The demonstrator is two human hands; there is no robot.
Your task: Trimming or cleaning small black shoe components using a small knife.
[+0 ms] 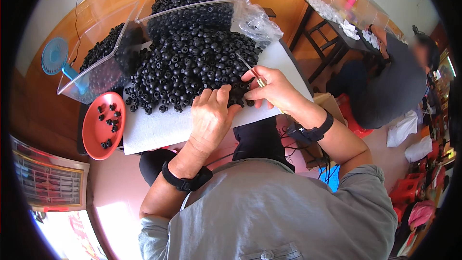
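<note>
My right hand [272,86] is clamped on a slim metal tool [246,62] by the black pieces [185,67] heaped upper centre; whether my left hand [211,114] grips any I cannot tell, but a slipping tip could jab it.

Small pieces [192,62] smooth, glossy; dish [96,132] plastic; tool [252,71] probably metal

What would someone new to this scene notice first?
Probably the big heap of small black pieces in the upper middle of the view, spread over a white tabletop in front of clear bins. At its near edge, the right hand has a slim metal tool in its grip. A red dish holding a few more sits at the tabletop's left edge.
</note>
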